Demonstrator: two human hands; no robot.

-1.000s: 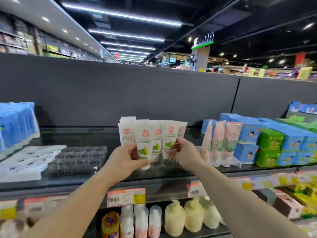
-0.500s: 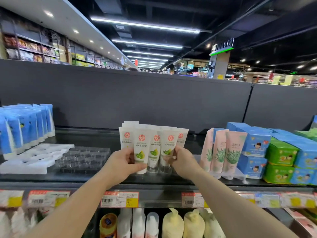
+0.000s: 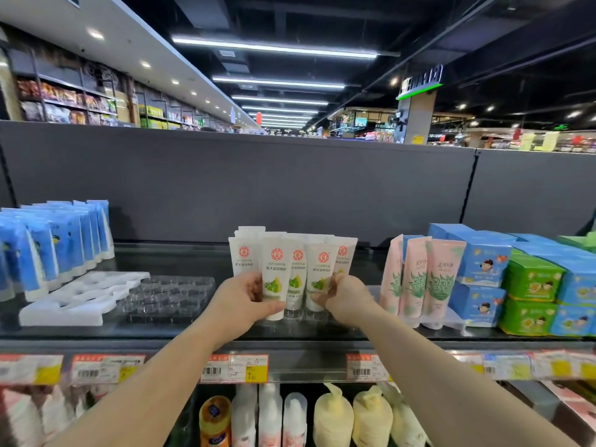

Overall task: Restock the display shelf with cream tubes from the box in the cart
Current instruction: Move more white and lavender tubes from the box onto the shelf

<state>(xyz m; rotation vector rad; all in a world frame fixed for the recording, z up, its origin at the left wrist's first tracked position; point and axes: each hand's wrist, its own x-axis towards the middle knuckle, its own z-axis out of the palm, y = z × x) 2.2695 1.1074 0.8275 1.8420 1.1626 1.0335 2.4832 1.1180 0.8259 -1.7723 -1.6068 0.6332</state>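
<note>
Head view: your left hand [image 3: 240,300] curls around a white cream tube [image 3: 274,275], and your right hand [image 3: 346,296] pinches the neighbouring tube [image 3: 319,272], both standing in a row on the glossy black display shelf [image 3: 180,330]. Behind rises a grey partition [image 3: 290,185], with lit supermarket aisles beyond.
</note>
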